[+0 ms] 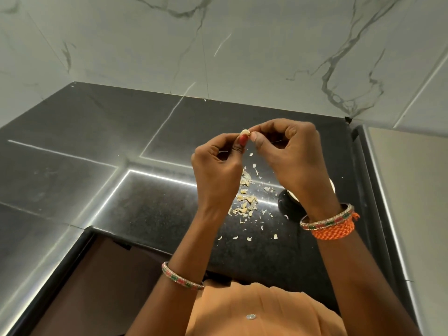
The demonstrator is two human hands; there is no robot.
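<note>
A small pale garlic clove (244,132) is held up above the black counter (155,204), between both hands. My left hand (218,163) pinches it from the left with thumb and fingertips. My right hand (291,154) pinches it from the right, its other fingers curled. Directly below the hands lies a scatter of pale papery peel bits (247,197) on the counter.
A small dark bowl (289,201) with a pale inside sits on the counter, mostly hidden under my right wrist. A marble-patterned wall (242,44) rises behind the counter. A steel surface (412,190) lies to the right. The counter's front edge (155,248) drops off near my body.
</note>
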